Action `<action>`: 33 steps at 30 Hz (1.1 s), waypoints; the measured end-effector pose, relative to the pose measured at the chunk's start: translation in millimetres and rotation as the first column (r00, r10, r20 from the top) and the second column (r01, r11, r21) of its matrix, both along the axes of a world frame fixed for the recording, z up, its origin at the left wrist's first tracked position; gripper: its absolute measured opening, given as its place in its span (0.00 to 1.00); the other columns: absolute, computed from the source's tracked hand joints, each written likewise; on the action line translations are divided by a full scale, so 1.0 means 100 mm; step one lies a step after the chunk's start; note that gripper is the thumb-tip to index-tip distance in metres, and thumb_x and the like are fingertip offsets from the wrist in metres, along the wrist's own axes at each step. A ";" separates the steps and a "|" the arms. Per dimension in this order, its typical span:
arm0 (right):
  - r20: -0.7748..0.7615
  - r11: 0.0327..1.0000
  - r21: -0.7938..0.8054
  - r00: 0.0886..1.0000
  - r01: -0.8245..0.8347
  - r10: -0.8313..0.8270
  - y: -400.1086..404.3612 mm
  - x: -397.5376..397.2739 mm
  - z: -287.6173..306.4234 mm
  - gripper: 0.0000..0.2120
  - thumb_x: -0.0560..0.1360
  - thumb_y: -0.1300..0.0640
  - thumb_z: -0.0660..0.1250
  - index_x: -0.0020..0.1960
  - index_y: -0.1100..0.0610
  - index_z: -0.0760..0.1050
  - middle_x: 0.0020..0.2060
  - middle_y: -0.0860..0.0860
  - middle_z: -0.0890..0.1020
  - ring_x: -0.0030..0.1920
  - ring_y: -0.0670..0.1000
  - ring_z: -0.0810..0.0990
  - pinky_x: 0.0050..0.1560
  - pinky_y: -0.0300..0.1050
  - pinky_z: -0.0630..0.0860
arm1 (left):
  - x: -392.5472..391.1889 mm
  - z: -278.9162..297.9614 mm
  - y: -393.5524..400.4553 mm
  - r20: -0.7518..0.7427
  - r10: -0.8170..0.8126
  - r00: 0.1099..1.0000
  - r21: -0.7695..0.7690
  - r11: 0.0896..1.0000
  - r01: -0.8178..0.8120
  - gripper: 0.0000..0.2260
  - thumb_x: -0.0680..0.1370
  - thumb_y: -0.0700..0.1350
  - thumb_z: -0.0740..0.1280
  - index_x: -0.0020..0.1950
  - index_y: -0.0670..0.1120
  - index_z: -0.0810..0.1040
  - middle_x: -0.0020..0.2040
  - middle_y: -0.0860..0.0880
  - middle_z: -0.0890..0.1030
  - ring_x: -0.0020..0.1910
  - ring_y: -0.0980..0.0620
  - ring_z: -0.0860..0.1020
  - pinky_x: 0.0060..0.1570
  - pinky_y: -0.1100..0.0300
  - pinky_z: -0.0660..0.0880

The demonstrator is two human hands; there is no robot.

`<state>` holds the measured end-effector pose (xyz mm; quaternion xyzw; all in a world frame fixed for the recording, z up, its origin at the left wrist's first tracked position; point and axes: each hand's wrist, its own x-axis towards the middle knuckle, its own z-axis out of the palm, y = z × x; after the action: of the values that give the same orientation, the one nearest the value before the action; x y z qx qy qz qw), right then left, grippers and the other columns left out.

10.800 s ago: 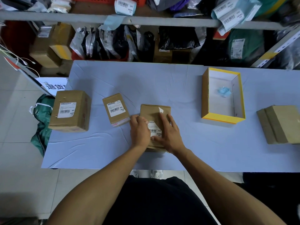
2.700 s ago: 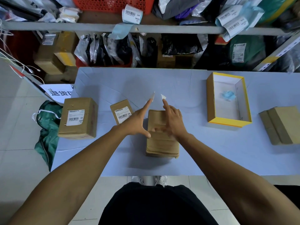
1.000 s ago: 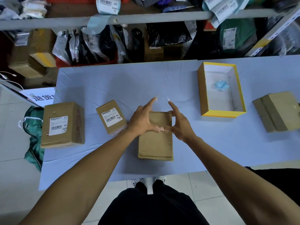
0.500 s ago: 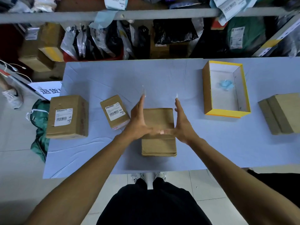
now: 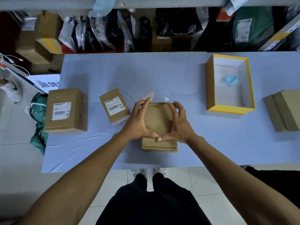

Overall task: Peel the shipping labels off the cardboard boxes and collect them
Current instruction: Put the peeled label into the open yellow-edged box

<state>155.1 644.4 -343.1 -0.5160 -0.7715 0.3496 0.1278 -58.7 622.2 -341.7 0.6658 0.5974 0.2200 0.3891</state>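
A bare brown cardboard box (image 5: 159, 143) lies on the blue-grey table (image 5: 162, 73) right in front of me. My left hand (image 5: 139, 120) and my right hand (image 5: 178, 124) hover over its far half, thumbs nearly touching. White scraps of the peeled shipping label (image 5: 149, 95) stick up at both index fingertips; the rest of the label is hard to make out. To the left, a small box (image 5: 120, 117) and a large box (image 5: 76, 109) each carry a white barcode label (image 5: 60, 110).
An open yellow-rimmed box (image 5: 211, 82) with a crumpled blue piece (image 5: 229, 79) inside stands at the right. Two bare boxes (image 5: 285, 109) lie at the far right edge. Shelves packed with parcels (image 5: 175, 25) run behind the table. A green bag (image 5: 39, 127) sits on the floor at left.
The label that was on the middle box came off it and is up between my fingertips. Since half a second ago my index fingers have curled inward over the box.
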 end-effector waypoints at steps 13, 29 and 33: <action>0.029 0.986 0.136 0.995 0.094 -0.099 0.24 -0.05 0.02 0.54 0.58 0.31 0.74 0.75 0.50 0.57 0.60 0.54 0.68 0.60 0.54 0.67 0.57 0.47 0.71 | 0.04 -0.03 0.21 0.105 0.175 0.979 0.081 0.980 -0.184 0.51 0.60 0.54 0.81 0.76 0.60 0.56 0.60 0.54 0.68 0.60 0.56 0.69 0.62 0.55 0.71; 0.122 0.979 0.121 0.977 0.162 -0.177 0.36 -0.17 0.17 0.38 0.73 0.39 0.66 0.76 0.51 0.54 0.62 0.55 0.71 0.60 0.57 0.71 0.53 0.53 0.75 | -0.01 0.12 0.44 0.136 0.372 0.918 0.005 0.927 -0.376 0.25 0.75 0.46 0.71 0.69 0.57 0.67 0.52 0.47 0.75 0.49 0.51 0.76 0.48 0.64 0.73; 0.167 0.989 0.055 0.975 0.139 -0.147 0.41 -0.16 0.31 0.33 0.76 0.46 0.65 0.75 0.48 0.55 0.63 0.54 0.71 0.59 0.56 0.73 0.54 0.54 0.76 | -0.03 0.28 0.47 0.007 0.337 0.942 0.061 0.940 -0.336 0.18 0.77 0.45 0.69 0.66 0.53 0.74 0.53 0.47 0.69 0.50 0.50 0.74 0.52 0.61 0.73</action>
<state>138.7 685.5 -311.9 -0.5954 -0.7479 0.2772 0.0970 -62.1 669.1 -313.6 0.5660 0.6961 0.3003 0.3239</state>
